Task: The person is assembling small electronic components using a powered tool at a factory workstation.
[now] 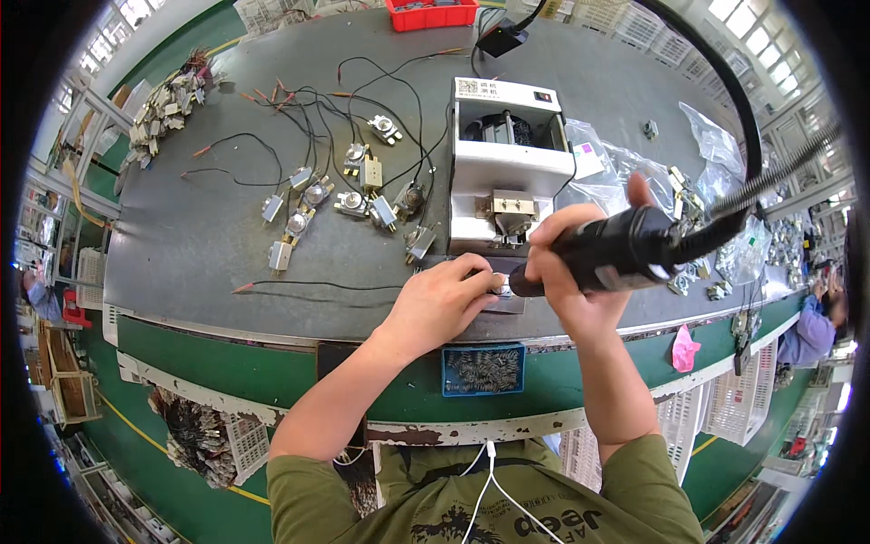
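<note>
My right hand (566,272) grips a black powered screwdriver (621,252) with a thick black hose running off to the upper right. Its tip points left at a small metal part (500,286) that my left hand (441,304) pinches on a dark plate near the front edge of the grey bench (199,245). Just behind stands a white box-shaped machine (507,159) with an open front and a small fixture inside.
Several small metal switch parts with black wires (353,186) lie spread over the bench. A blue tray of screws (483,369) hangs at the bench front. Clear plastic bags (634,168) lie right, a red bin (431,14) at the back, and a pile of parts (168,104) far left.
</note>
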The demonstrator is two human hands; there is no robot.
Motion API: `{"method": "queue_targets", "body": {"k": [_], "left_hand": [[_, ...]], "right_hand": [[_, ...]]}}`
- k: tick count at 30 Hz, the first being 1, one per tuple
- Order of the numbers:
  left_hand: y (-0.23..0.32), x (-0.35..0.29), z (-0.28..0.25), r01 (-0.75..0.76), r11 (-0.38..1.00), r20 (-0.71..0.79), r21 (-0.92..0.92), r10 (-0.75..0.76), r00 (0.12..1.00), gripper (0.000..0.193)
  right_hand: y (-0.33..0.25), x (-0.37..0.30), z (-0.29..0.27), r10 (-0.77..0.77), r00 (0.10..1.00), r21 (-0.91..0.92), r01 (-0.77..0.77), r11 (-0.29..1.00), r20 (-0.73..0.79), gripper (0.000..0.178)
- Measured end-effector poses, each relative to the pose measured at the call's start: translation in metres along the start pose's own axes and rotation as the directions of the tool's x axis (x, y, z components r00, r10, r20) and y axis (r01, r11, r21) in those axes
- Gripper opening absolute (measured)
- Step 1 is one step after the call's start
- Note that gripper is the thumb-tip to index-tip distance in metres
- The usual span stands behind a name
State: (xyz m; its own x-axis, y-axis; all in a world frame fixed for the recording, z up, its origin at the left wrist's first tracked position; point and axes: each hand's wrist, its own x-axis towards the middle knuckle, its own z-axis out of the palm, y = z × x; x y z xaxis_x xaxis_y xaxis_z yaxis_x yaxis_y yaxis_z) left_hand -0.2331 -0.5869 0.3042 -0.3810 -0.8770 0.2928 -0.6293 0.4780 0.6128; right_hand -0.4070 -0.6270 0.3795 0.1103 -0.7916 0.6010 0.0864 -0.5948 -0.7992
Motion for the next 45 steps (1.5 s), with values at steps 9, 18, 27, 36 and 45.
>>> {"method": "queue_targets", "body": {"k": [9, 18, 27, 36, 45], "left_hand": [[-0.001, 0.002, 0.001, -0.052, 0.998, -0.056, -0.034, 0.050, 0.997, 0.021], [0.000, 0.002, -0.001, 0.007, 0.999, 0.008, -0.049, -0.007, 1.000, 0.023], [-0.003, 0.002, 0.002, -0.050, 0.998, -0.082, -0.035, 0.047, 0.996, 0.019], [-0.005, 0.004, -0.002, -0.092, 0.995, -0.027, -0.044, 0.091, 0.996, 0.019], [-0.004, 0.004, -0.002, -0.126, 0.992, -0.037, -0.021, 0.126, 0.991, 0.022]], "right_hand": [[0.028, 0.043, -0.034, -0.198, 0.735, 0.445, -0.156, 0.882, 0.649, 0.100], [-0.019, 0.005, 0.013, 0.149, 0.980, 0.047, -0.144, 0.988, -0.129, 0.098], [-0.009, -0.006, 0.007, -0.054, 0.989, -0.254, 0.088, 0.963, 0.135, 0.104], [-0.002, -0.001, -0.004, 0.037, 0.996, 0.188, -0.051, 0.981, 0.076, 0.103], [-0.003, 0.005, -0.007, -0.020, 0.983, 0.264, -0.029, 0.964, 0.181, 0.102]]}}
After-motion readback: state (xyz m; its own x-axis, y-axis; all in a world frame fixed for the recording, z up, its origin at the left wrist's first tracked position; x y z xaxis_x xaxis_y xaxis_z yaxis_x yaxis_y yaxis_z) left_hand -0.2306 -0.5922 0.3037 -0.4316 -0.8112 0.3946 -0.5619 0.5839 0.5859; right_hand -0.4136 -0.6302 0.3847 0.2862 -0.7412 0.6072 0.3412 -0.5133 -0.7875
